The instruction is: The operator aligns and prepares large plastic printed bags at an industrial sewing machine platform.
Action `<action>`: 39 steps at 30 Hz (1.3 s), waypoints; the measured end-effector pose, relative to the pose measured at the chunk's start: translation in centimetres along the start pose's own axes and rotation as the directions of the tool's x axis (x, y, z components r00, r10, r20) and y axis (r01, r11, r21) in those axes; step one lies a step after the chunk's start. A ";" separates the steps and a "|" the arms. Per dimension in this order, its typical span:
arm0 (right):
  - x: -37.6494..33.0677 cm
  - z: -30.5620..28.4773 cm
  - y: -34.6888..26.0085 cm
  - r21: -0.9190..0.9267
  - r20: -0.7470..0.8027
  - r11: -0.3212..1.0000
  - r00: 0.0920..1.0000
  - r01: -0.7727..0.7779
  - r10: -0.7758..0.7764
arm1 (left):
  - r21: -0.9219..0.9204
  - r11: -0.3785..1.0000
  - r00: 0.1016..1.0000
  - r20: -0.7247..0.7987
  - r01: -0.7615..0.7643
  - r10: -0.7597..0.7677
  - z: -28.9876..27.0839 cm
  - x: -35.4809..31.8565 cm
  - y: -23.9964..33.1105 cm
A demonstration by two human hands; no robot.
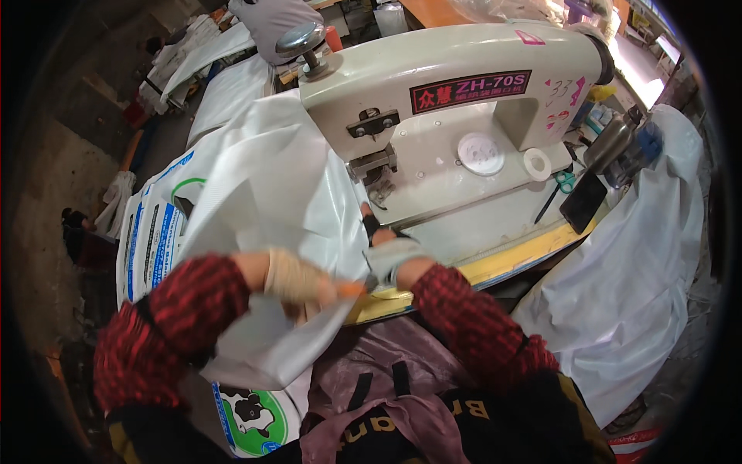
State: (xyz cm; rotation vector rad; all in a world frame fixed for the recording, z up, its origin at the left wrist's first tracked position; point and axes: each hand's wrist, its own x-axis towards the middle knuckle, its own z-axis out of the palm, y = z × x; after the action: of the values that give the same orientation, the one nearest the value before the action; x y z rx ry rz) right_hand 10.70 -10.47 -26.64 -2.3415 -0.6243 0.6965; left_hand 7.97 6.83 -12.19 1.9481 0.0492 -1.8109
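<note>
A large white woven sack [263, 185] spreads across the left of the work table, its right edge running up to the needle area of a cream industrial sewing machine [371, 66]. My left hand [301, 282], in a beige glove and blurred, closes on the near part of the sack; something orange shows at its fingertips. Beside it my right hand [396, 254], in a grey-white glove with dark finger coverings, grips at the sack's right edge. One of its fingers stretches toward the presser foot [377, 203]; the others are mostly hidden.
Right of the machine lie a phone [583, 203], green-handled scissors [566, 182] and a metal bottle [614, 139]. A white roll [536, 164] rests by the machine base. White sack material [634, 271] hangs at the right. Another person [270, 27] is at the back.
</note>
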 end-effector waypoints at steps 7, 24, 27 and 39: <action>0.2 0.5 -0.5 0.284 0.069 0.958 0.997 -0.042 0.023 | 0.486 0.870 0.992 0.127 -0.087 0.028 12.1 -3.2 -0.7; -6.6 1.8 -3.9 0.142 0.069 0.988 0.996 -0.066 0.057 | 0.772 0.516 0.908 -0.419 0.370 -0.023 14.3 -10.3 -0.3; -2.2 -1.9 -5.2 0.264 0.100 0.871 0.910 -0.415 0.403 | 0.670 0.258 0.638 -0.742 0.696 0.205 9.1 -14.5 0.3; -6.6 3.2 -2.1 -0.048 0.068 0.998 0.997 0.032 -0.028 | 0.672 0.702 0.935 -0.041 -0.236 0.353 18.4 2.5 5.6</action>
State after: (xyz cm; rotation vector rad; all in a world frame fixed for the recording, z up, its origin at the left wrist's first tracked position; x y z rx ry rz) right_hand 3.25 -11.48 -25.30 -2.3563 -0.7120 0.7565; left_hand -6.93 -5.53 -12.97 2.3875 -0.9291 -1.5491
